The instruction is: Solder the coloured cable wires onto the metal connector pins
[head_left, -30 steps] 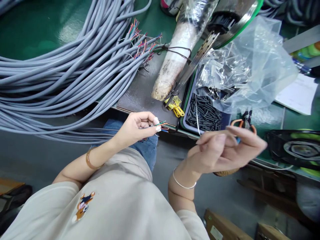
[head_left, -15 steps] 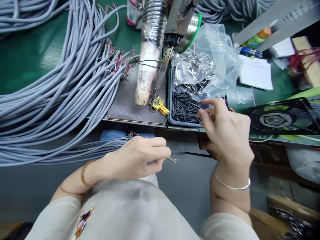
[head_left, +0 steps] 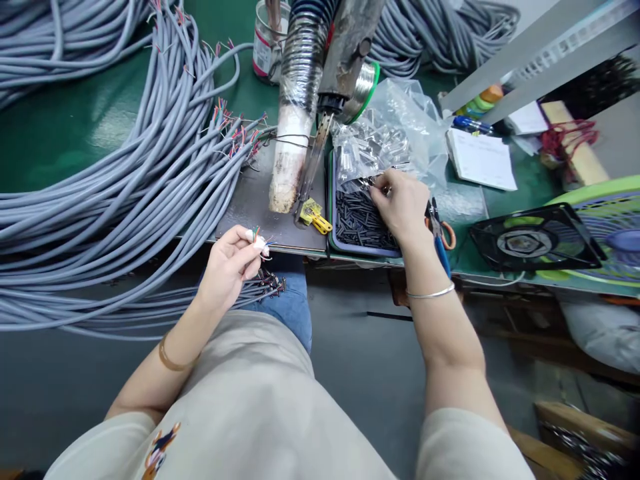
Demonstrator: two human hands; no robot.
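Observation:
My left hand point(head_left: 231, 267) is closed in a pinch around thin coloured wires point(head_left: 257, 235), whose red, green and blue ends stick out past the fingertips. Just below it, grey cables with small metal ends point(head_left: 273, 283) lie across my lap. My right hand point(head_left: 404, 203) is over the purple-rimmed tray point(head_left: 364, 249), its fingers pressed together among small metal connectors point(head_left: 367, 181). What the fingertips hold there is hidden. Short black tubes point(head_left: 361, 220) fill the front of the tray. A clear plastic bag of metal parts point(head_left: 387, 137) lies at its back.
A soldering iron point(head_left: 316, 157) hangs beside a foil-wrapped hose point(head_left: 293, 147), above a yellow clip-like piece point(head_left: 316, 217). Grey cable bundles point(head_left: 115, 207) cover the left. Pliers point(head_left: 439, 233), a notepad point(head_left: 483, 159), a black fan point(head_left: 535, 241) and a solder spool point(head_left: 364, 93) stand right.
My left hand has moved up and left to the table edge, turning the wire ends upward. My right hand has shifted left and up, deeper into the tray among the metal connectors.

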